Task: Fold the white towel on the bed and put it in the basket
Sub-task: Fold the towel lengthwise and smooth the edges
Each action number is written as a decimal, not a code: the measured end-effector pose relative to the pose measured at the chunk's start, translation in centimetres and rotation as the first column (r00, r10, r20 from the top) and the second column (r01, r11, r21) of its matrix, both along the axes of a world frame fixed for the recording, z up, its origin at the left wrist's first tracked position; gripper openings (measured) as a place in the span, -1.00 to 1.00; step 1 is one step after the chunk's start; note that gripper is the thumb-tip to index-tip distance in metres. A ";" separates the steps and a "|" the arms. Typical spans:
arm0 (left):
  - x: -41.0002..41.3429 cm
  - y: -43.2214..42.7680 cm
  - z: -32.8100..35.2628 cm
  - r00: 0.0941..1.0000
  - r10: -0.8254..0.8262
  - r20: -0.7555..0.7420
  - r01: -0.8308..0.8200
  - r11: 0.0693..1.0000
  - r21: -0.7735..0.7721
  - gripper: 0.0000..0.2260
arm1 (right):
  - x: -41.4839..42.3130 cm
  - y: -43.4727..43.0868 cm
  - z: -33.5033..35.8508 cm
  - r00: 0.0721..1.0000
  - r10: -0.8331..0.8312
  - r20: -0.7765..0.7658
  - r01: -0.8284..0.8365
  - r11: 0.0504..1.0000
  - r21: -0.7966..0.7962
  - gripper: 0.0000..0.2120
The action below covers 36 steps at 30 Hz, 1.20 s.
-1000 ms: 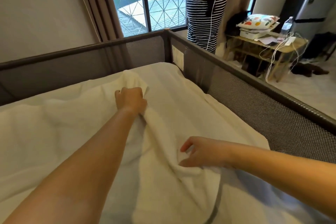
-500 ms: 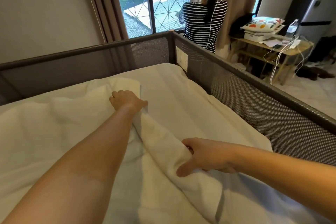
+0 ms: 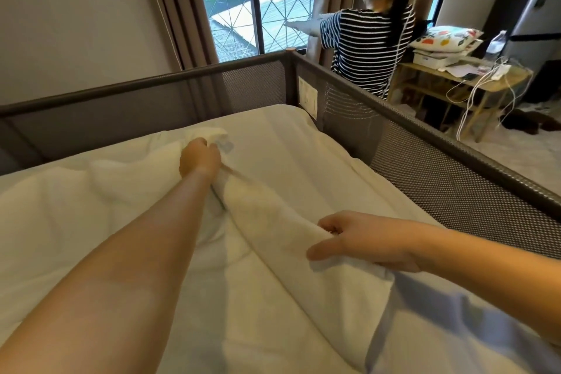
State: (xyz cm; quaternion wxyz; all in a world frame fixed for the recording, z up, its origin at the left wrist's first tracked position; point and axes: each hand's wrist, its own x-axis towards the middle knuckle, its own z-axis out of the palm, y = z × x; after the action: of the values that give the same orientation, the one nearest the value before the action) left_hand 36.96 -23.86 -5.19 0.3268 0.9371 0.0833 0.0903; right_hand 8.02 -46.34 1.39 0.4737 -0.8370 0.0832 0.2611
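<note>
The white towel (image 3: 273,222) lies rumpled on the white-sheeted bed (image 3: 318,143), stretched into a ridge between my two hands. My left hand (image 3: 198,158) is far out on the bed, fingers closed on the towel's far corner. My right hand (image 3: 364,240) is nearer me, pinching the towel's near edge between thumb and fingers. No basket is in view.
A grey mesh rail (image 3: 425,155) runs around the bed at the back and right. Beyond it a person in a striped shirt (image 3: 367,48) stands by the window (image 3: 261,9). A wooden table (image 3: 473,82) with a pillow, bottle and cables stands at the right.
My left hand has pulled the far corner a little further away and the towel has drawn taut. My right hand has closed on the near edge. The person by the window has raised an arm.
</note>
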 end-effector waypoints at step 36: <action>-4.2 47.4 15.0 0.991 0.013 0.135 0.050 0.890 -0.453 -0.72 | -2.9 41.7 7.3 0.893 0.431 0.130 -0.450 0.843 0.295 -0.51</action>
State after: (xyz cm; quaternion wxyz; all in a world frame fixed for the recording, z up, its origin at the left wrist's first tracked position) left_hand 32.81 23.53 9.85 0.5430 0.8269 0.0709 0.1278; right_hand 5.16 -4.59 8.73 0.5314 -0.7537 -0.1684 0.3481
